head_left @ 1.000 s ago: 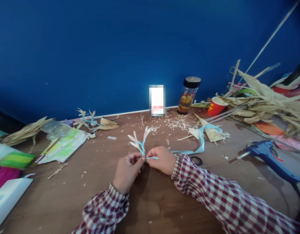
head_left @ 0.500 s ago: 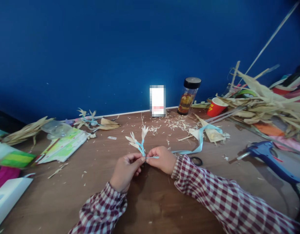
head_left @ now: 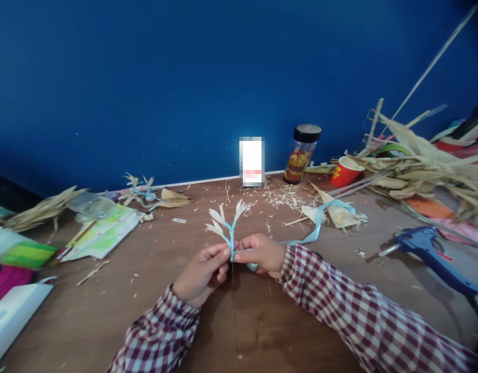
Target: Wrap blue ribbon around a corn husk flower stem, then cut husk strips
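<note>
Between my fingertips stands a small branched flower stem [head_left: 232,236], wrapped in light blue, with pale husk-like petals at its tips. My left hand [head_left: 203,271] pinches the stem from the left, near its lower end. A thin bare wire end shows below the fingers. My right hand [head_left: 262,256] is closed on a light blue ribbon [head_left: 311,237] where it meets the stem. The ribbon runs behind that hand and back across the table to a piece of dried husk [head_left: 340,213]. A short loop of it hangs under the right fingers.
A blue glue gun [head_left: 433,256] lies at the right. Behind are a red paper cup [head_left: 343,172], a lidded bottle [head_left: 302,154] and heaped dried husks [head_left: 425,166]. At the left are a patterned sheet [head_left: 102,233] and a white box [head_left: 19,316]. Husk scraps [head_left: 285,198] litter the table.
The flower stem has turned more upright and shifted slightly right, its branches now spread apart. My right hand has moved a little right and down, still gripping the ribbon.
</note>
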Tool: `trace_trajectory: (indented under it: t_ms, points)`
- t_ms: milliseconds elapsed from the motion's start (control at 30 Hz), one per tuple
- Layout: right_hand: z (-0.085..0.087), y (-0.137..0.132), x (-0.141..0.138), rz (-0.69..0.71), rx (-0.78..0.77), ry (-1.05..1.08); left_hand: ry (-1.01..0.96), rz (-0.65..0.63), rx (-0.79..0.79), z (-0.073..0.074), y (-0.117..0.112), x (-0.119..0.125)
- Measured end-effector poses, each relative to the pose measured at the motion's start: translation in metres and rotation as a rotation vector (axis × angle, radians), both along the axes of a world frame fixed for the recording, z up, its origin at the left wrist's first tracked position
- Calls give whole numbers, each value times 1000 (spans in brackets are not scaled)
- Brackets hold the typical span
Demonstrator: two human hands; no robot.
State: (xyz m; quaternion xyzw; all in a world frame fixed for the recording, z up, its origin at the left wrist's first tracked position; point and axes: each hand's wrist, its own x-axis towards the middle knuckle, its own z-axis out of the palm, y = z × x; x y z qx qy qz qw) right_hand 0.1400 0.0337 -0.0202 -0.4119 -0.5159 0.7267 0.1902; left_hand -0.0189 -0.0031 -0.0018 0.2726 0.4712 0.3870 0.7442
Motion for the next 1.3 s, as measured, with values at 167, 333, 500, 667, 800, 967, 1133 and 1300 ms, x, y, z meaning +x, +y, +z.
trace_trajectory:
  t_ms: [167,333,500,667,800,967,1133,1300]
  points:
    - [0,-1,0,21,61,-65,-20,-25,-18,-4,1,-3]
    - [3,-4,-2,8,383,-267,214,18,44,-9,1,-4]
    - [4,-5,-4,-11,460,-380,414,77,113,-9,1,-2]
    - [0,-6,-5,-42,425,-362,445,68,133,-8,1,0]
    - [-5,-7,-5,-13,369,-279,464,75,158,-9,2,0]
    - [-6,-5,-5,34,234,-208,489,60,194,-9,2,-2]
    - [-4,-5,-4,54,314,-279,492,65,178,-4,2,-1]
    - [-4,-6,-5,46,411,-363,514,94,183,-6,2,1]
